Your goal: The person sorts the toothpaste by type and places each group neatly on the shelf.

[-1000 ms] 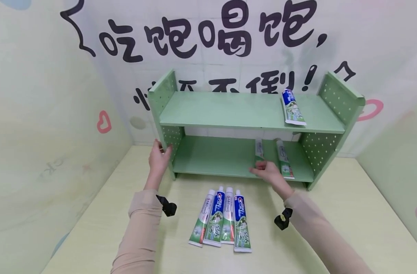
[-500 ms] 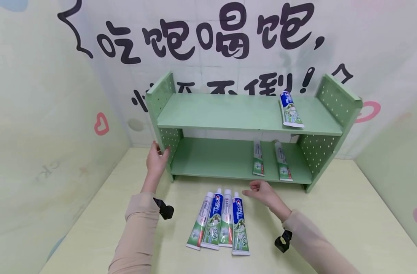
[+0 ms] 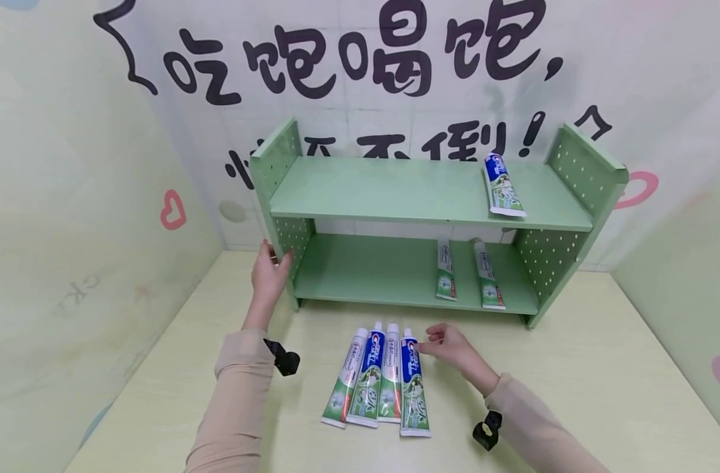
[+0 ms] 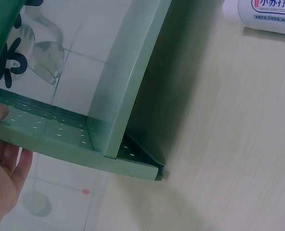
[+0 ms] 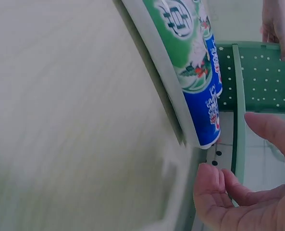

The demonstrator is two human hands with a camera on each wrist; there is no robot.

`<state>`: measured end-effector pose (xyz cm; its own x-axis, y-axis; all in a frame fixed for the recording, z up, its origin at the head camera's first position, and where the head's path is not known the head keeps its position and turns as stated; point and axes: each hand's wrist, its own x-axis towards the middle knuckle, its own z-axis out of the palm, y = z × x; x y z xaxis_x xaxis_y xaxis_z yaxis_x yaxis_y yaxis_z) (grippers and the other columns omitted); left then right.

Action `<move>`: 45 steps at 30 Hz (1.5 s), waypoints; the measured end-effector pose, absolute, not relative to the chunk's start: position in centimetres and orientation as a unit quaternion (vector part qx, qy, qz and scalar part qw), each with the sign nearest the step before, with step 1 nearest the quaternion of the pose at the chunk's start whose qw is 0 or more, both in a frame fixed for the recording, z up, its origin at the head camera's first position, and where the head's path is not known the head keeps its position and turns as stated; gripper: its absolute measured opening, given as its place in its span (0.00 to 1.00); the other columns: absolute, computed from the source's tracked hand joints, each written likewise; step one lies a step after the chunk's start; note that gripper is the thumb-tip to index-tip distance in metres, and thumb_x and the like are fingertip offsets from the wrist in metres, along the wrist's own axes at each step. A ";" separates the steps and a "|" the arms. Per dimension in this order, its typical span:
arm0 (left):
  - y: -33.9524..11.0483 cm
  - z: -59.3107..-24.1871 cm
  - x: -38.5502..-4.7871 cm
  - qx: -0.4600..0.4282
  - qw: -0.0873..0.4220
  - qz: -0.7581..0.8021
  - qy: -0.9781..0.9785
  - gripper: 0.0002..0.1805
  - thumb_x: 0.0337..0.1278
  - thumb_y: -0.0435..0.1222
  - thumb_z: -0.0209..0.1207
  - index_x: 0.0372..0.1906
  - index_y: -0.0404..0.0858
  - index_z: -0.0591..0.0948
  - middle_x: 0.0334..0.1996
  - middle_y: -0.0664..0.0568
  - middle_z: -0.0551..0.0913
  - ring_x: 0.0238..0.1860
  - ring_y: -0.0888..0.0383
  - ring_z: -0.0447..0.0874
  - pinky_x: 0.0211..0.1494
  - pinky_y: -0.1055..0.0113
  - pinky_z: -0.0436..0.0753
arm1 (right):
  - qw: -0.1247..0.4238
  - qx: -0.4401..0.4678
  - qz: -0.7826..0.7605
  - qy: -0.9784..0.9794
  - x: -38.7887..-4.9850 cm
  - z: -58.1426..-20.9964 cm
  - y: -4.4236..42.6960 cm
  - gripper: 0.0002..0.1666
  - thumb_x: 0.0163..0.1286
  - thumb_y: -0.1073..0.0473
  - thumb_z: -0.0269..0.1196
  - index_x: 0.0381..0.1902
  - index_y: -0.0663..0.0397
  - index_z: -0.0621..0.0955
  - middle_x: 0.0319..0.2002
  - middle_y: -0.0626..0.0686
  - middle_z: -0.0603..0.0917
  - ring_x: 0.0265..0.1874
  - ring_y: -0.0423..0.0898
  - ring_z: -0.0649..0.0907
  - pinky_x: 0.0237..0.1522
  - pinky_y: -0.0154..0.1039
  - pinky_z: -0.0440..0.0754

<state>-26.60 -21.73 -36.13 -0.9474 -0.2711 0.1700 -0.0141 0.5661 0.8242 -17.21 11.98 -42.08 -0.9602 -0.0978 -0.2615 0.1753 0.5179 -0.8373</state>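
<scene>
The left hand grips the left side panel of the green shelf; in the left wrist view the thumb of this hand lies over the panel's edge with fingers behind. Beside the cap end of the rightmost blue-and-green tube is the right hand, thumb and fingers apart. The right wrist view has that hand holding nothing, just off the tube's cap end. Left of this tube lie a white-and-green tube, a blue-and-green tube and another white-and-green tube.
On the upper shelf a blue-and-green tube lies toward the right. Two white-and-green tubes, one left of the other, lie on the lower shelf. A wall with large black lettering stands behind the shelf.
The right hand has moved from the tube on the lower shelf down and left to the rightmost tube on the table. The left hand keeps its grip on the side panel.
</scene>
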 end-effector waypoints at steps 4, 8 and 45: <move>-21.7 -36.1 -26.6 0.080 0.142 -0.460 -0.873 0.23 0.64 0.45 0.47 0.53 0.30 0.65 0.57 0.36 0.71 0.56 0.43 0.72 0.54 0.51 0.77 | 0.154 0.027 -0.492 0.856 -16.8 -42.5 11.5 0.33 0.51 0.58 0.67 0.51 0.72 0.71 0.44 0.63 0.76 0.38 0.50 0.78 0.38 0.39 0.82; -21.7 -36.1 -26.6 0.080 0.140 -0.460 -0.873 0.23 0.64 0.44 0.47 0.53 0.30 0.65 0.58 0.35 0.70 0.56 0.43 0.72 0.54 0.51 0.77 | 0.165 0.030 -0.494 0.853 -16.1 -42.9 11.1 0.33 0.51 0.60 0.68 0.50 0.73 0.69 0.42 0.62 0.76 0.36 0.49 0.78 0.34 0.38 0.82; -21.7 -36.0 -26.7 0.092 0.135 -0.460 -0.873 0.22 0.64 0.44 0.48 0.54 0.31 0.64 0.58 0.37 0.70 0.57 0.43 0.71 0.55 0.51 0.77 | 0.189 0.031 -0.459 0.867 -15.8 -43.8 9.4 0.25 0.50 0.60 0.68 0.40 0.67 0.70 0.29 0.56 0.78 0.16 0.42 0.75 0.17 0.32 0.77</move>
<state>-26.66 -21.68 -35.96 -0.9467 -0.2844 0.1511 -0.0358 0.5593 0.8282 -15.83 9.40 -43.83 -0.9269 -0.1189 -0.3559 0.2274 0.5762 -0.7850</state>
